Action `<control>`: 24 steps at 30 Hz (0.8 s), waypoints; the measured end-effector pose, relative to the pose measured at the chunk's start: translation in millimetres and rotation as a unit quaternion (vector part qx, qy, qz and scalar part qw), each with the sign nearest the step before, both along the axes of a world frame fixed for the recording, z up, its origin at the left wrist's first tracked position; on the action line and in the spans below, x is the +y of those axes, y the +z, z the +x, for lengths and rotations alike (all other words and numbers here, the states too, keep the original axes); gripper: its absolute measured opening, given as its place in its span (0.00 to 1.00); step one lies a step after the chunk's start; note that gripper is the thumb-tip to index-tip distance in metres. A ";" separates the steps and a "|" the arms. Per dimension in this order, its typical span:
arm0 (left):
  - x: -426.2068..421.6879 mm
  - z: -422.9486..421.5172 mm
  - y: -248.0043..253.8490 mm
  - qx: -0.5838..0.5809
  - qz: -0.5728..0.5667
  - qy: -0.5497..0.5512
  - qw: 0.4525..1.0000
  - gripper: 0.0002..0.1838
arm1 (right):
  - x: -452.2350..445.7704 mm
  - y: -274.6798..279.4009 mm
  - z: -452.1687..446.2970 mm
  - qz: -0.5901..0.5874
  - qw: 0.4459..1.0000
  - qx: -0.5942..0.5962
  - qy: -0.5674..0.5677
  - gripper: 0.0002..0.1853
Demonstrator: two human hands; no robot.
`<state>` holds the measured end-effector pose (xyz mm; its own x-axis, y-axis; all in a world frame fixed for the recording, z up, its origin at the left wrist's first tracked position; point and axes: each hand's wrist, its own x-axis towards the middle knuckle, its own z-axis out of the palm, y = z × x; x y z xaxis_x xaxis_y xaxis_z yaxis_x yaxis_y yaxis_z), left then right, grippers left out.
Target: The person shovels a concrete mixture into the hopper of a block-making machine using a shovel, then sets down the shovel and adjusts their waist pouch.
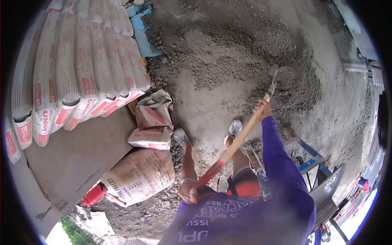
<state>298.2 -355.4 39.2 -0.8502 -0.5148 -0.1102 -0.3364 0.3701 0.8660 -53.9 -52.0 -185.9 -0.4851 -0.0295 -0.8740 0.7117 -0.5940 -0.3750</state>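
Sacks of white paper with red print [85,73] are stacked at far left, beside a flat grey slab [81,159]. Next come a crumpled red-and-white paper bag [153,118] and, nearer me, a bulging, brown-stained printed sack [141,175]. My left hand [188,192], at my waist, is closed on the red butt of a long shovel with a pale wooden shaft [239,151]. The shaft runs diagonally across my front. My right hand [264,108], arm extended, is wrapped round it near the metal end, which meets loose grey gravel [304,61] at upper right. Blade shape cannot be made out. Further right stands a blue metal frame [309,149]. Assessment: shaft stiff and sturdy, not fragile, probably dusty rather than slippery; light unladen, heavy at the far end when loaded. Recommended hold: one hand on the butt, the other low on the wood.
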 end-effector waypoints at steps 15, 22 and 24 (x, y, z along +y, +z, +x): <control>-234.7 151.3 83.0 -0.154 0.147 0.692 0.690 0.25 | -431.3 -5.4 152.3 -0.095 0.965 -0.169 0.176 0.09; -282.2 156.8 236.8 -0.205 0.158 0.681 0.685 0.38 | -580.6 70.3 276.1 -0.152 0.883 -0.360 0.261 0.04; -286.1 87.9 210.5 -0.248 0.127 0.667 0.691 0.39 | -561.4 28.1 209.4 -0.124 0.916 -0.275 0.264 0.06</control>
<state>386.2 -641.6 249.6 0.5381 -0.7143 -0.4475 -0.5103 -0.6986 0.5016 155.5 -613.4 -157.8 0.1667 -0.3646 -0.9161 0.9650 -0.1307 0.2276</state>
